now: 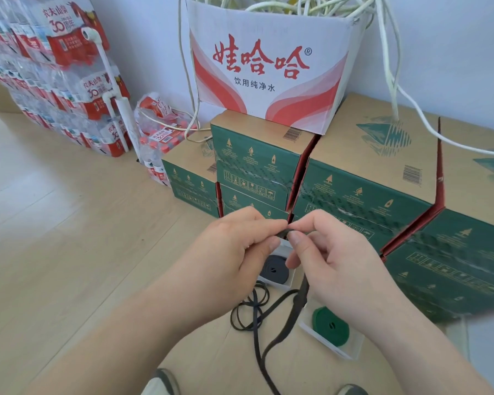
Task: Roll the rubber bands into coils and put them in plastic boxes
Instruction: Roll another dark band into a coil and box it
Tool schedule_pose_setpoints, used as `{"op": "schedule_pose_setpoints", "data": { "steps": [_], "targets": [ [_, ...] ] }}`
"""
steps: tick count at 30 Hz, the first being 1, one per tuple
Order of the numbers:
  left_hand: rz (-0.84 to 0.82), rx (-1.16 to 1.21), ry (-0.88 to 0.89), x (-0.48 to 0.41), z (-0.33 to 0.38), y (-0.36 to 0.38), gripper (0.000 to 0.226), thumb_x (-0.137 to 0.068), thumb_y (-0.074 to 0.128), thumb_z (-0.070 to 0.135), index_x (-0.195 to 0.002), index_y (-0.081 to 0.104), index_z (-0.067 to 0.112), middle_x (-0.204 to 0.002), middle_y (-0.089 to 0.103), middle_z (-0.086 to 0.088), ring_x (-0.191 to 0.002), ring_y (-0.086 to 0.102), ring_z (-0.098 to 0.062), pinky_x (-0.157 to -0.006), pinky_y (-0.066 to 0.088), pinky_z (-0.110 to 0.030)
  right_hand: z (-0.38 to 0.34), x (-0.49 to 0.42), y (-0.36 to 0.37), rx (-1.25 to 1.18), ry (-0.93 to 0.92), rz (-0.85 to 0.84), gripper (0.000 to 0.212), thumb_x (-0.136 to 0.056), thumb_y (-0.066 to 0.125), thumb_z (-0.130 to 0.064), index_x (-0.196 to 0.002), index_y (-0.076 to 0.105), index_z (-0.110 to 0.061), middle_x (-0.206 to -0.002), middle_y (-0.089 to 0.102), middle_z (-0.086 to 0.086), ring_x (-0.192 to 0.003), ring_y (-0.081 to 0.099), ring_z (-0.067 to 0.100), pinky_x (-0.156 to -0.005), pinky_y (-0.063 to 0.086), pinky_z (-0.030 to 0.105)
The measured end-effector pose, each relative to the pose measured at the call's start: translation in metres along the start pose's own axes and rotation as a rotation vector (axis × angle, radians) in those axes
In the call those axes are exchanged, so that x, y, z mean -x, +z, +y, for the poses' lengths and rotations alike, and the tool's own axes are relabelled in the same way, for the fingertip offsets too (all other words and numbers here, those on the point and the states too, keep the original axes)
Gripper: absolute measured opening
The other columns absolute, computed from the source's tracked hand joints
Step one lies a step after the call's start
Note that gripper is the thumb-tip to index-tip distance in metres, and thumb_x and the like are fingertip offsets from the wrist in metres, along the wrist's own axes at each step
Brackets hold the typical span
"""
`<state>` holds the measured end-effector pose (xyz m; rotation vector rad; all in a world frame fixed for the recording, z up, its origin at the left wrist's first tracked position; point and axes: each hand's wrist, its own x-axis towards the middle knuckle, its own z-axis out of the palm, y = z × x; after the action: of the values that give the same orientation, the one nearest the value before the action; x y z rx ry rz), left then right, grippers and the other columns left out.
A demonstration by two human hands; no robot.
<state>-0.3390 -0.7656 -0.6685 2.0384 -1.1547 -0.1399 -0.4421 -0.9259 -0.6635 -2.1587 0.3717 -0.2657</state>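
The loose end of a black rubber band (302, 293) is raised above the floor and pinched between the two hands, which meet fingertip to fingertip over it. The left hand (240, 243) nips the short dark end between thumb and forefinger, and the right hand (334, 252) nips the same end from the other side, its remaining fingers loosely curled. From under the right hand the band drops as a flat strap, then trails toward the bottom edge of the view, with slack loops lying on the wooden floor (69, 223) below the left wrist. Just beneath the hands a far plastic box (280, 285) holds a black coil (275, 267) lying flat. Closer to the person and to the right, a near plastic box (345, 352) holds a green coil (330, 323), also flat; the hanging strap passes just beside this box's left edge. Behind the boxes stand stacked green cartons (368, 195), and on them sits a white carton (268, 67) with red lettering, white cords (391, 67) spilling out of its open top. At far left are shrink-wrapped packs of water bottles (54, 81), with a white pipe (109, 69) in front of them. Two shoe tips (160, 383) show at the bottom edge.
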Motion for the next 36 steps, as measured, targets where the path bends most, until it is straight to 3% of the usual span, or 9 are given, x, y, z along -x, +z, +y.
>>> {"op": "schedule_pose_setpoints", "data": {
  "steps": [3,8,13,17,23,29,33,34,36],
  "targets": [
    [-0.041,0.042,-0.035,0.001,0.003,0.003,0.037,-0.1,0.042,0.024,-0.127,0.067,0.023,-0.09,0.058,0.006,-0.088,0.059,-0.011,-0.08,0.05,-0.036,0.001,0.0,0.0,0.044,-0.002,0.024,0.011,-0.103,0.053,-0.028,-0.094,0.056,-0.034,-0.074,0.074,-0.01,-0.047,0.046,0.007,-0.049,0.04,0.023],
    [0.015,0.045,-0.039,-0.002,0.001,-0.001,0.034,-0.098,0.044,0.021,-0.121,0.07,0.022,-0.087,0.061,0.007,-0.084,0.063,-0.009,-0.078,0.05,-0.03,0.001,0.0,-0.001,0.038,-0.016,0.021,0.01,-0.103,0.053,-0.028,-0.095,0.056,-0.033,-0.08,0.074,-0.014,-0.052,0.054,0.003,-0.051,0.041,0.016],
    [0.011,0.014,-0.014,-0.002,-0.001,-0.001,0.034,-0.098,0.046,0.022,-0.123,0.07,0.021,-0.092,0.06,0.005,-0.084,0.062,-0.011,-0.075,0.055,-0.038,0.001,0.001,-0.002,0.019,-0.054,0.003,0.013,-0.101,0.057,-0.022,-0.093,0.062,-0.03,-0.08,0.073,-0.011,-0.052,0.052,0.003,-0.052,0.038,0.013],
    [0.028,0.042,-0.012,-0.002,-0.003,-0.003,0.032,-0.098,0.047,0.02,-0.119,0.071,0.021,-0.091,0.061,0.006,-0.082,0.064,-0.012,-0.071,0.057,-0.029,0.002,0.002,-0.001,0.015,-0.096,-0.014,0.014,-0.1,0.059,-0.018,-0.091,0.065,-0.028,-0.082,0.072,-0.008,-0.05,0.047,0.006,-0.051,0.039,0.016],
    [0.071,0.068,0.006,-0.002,0.002,-0.003,0.026,-0.098,0.052,0.018,-0.112,0.073,0.024,-0.086,0.063,0.007,-0.077,0.066,-0.011,-0.068,0.054,-0.021,-0.001,0.005,-0.003,-0.071,-0.081,0.018,0.017,-0.099,0.061,-0.015,-0.091,0.07,-0.028,-0.08,0.074,-0.007,-0.053,0.053,0.002,-0.054,0.037,0.007],
    [0.158,0.037,0.021,-0.005,0.003,-0.003,0.022,-0.098,0.053,0.016,-0.105,0.073,0.022,-0.082,0.063,0.01,-0.073,0.065,-0.01,-0.066,0.052,-0.022,-0.002,0.004,0.001,-0.114,-0.088,0.02,0.012,-0.096,0.066,-0.024,-0.091,0.071,-0.033,-0.08,0.074,-0.004,-0.068,0.066,0.017,-0.067,0.054,0.031],
    [0.219,-0.019,0.023,-0.006,0.007,-0.005,0.019,-0.096,0.057,0.017,-0.102,0.074,0.021,-0.081,0.062,0.015,-0.075,0.061,-0.003,-0.067,0.042,-0.009,-0.005,0.002,0.0,-0.186,-0.054,0.059,0.013,-0.091,0.073,-0.02,-0.085,0.077,-0.03,-0.057,0.06,-0.015,-0.047,0.044,0.008,-0.051,0.036,0.012],
    [0.235,-0.033,0.023,-0.007,0.008,-0.006,0.017,-0.095,0.059,0.016,-0.102,0.074,0.02,-0.081,0.062,0.016,-0.075,0.06,-0.002,-0.068,0.041,-0.007,-0.006,0.002,-0.001,-0.206,-0.046,0.056,0.012,-0.091,0.073,-0.019,-0.085,0.078,-0.029,-0.06,0.063,-0.014,-0.048,0.046,0.009,-0.05,0.037,0.014],
    [0.271,-0.054,0.03,-0.007,0.008,-0.007,0.014,-0.095,0.065,0.013,-0.101,0.076,0.018,-0.082,0.064,0.015,-0.078,0.06,-0.003,-0.069,0.041,-0.007,-0.009,0.001,-0.001,-0.247,-0.025,0.052,0.013,-0.09,0.074,-0.021,-0.086,0.08,-0.032,-0.07,0.073,0.001,-0.058,0.059,0.026,-0.056,0.051,0.035]
  ]
}}
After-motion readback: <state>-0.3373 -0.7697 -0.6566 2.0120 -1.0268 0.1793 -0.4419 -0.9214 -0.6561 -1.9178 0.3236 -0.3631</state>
